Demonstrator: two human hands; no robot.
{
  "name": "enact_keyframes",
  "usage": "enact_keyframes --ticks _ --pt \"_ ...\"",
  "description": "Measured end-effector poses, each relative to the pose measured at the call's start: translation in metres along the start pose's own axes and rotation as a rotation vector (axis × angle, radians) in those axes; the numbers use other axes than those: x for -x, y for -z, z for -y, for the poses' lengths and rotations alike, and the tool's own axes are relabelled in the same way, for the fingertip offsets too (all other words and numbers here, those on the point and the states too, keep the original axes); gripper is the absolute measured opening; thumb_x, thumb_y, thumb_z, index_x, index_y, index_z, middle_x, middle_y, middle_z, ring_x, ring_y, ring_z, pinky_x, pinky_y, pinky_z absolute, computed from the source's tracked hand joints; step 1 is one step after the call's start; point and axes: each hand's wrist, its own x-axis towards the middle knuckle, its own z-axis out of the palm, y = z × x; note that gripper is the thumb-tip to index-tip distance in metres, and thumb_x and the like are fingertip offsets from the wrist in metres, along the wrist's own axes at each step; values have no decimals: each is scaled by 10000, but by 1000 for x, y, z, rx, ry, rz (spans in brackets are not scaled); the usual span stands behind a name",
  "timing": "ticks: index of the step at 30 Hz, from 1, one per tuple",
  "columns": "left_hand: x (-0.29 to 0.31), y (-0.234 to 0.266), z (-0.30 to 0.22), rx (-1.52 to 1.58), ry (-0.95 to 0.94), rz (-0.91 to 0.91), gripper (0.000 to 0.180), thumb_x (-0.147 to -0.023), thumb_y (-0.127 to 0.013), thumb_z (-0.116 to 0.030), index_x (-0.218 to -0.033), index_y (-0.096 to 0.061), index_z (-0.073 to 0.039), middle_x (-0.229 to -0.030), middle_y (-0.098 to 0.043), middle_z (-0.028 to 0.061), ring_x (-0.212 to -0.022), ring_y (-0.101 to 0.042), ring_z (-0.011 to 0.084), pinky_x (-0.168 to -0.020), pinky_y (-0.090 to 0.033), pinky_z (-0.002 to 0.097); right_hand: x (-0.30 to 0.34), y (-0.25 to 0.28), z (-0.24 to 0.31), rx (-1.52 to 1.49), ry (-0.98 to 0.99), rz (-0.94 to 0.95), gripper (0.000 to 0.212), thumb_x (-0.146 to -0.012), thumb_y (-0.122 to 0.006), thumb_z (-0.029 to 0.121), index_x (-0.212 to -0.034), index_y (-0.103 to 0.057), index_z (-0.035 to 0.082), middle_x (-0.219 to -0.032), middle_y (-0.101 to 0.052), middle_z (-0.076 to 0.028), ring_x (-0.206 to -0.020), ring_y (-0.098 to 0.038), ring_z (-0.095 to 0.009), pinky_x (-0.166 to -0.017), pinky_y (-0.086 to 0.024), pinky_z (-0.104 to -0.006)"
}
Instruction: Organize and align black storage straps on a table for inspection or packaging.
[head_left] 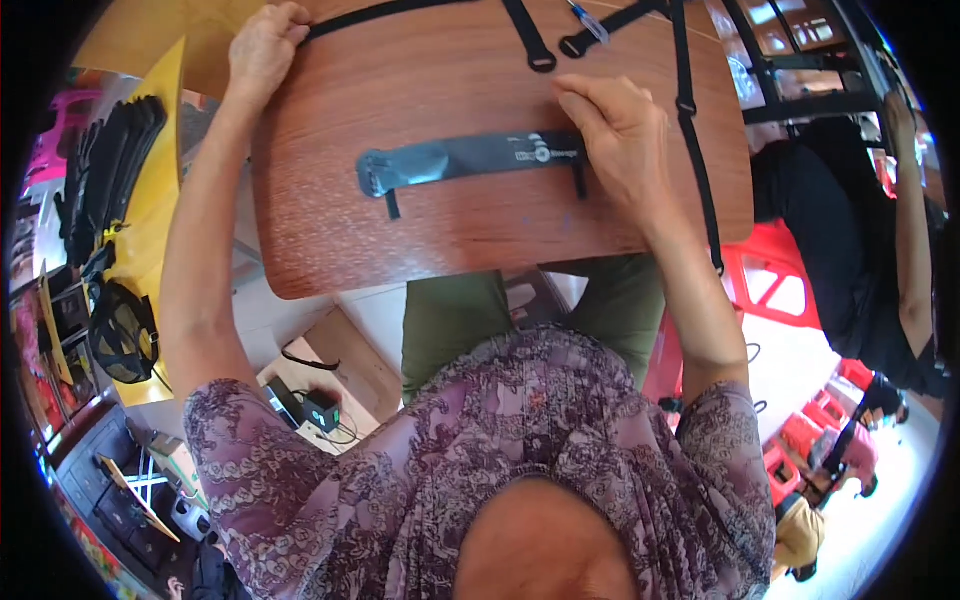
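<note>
At the table's far left edge, my left hand [265, 55] is closed on the end of a black strap [385, 12], which runs off to the right along the far side. My right hand [620, 135] hovers right of centre, thumb and fingers pressed together; whatever they pinch, if anything, is hidden. Just beyond its fingertips lies a strap with a looped buckle end [543, 60]. A long dark grey, glossy flat sleeve [470, 158] with pale print lies crosswise on the brown wooden table [400, 245], two short black tabs sticking out toward me. Its right end sits beside my right hand.
A blue-tipped clear pen [588, 22] rests near another buckled strap. One more black strap [700, 165] hangs over the table's right edge. Dark straps [110, 165] are piled on a yellow board at left. A person in black [830, 220] is close at right, near red stools [765, 280].
</note>
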Motion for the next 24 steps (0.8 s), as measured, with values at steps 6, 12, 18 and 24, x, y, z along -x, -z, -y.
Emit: enact_keyframes --ticks 6,12,18,24 --pt "8 3 -9 -133 117 123 140 -805 -577 -176 -930 -610 -122 -907 -604 111 -890 -576 312 -757 -457 401 8 5 -7 10 -36 -14 126 -786 -621 131 -870 -684 61 -816 -670 -86 -779 -600 -251 -719 -402 -357" --pt "29 59 -69 -269 -133 -100 83 -819 -533 -114 -877 -587 -88 -815 -552 116 -825 -562 300 -664 -458 405 11 7 -9 -203 -134 -57 145 -784 -613 133 -882 -675 45 -783 -662 -117 -694 -621 -217 -636 -460 -348" --pt "62 92 -135 -288 -313 -331 178 -666 -585 17 -831 -585 -49 -796 -511 94 -737 -524 257 -615 -449 351 -2 12 28 -771 -584 140 235 -826 -598 208 -836 -663 -18 -723 -648 -89 -585 -589 -122 -473 -466 -248" --pt "80 95 -165 -336 -393 -403 250 -616 -577 20 -861 -599 -26 -801 -502 98 -734 -516 246 -628 -458 326 -29 -5 35 -1011 -776 277 333 -848 -596 261 -966 -594 -51 -796 -646 -141 -594 -609 -147 -443 -470 -223"
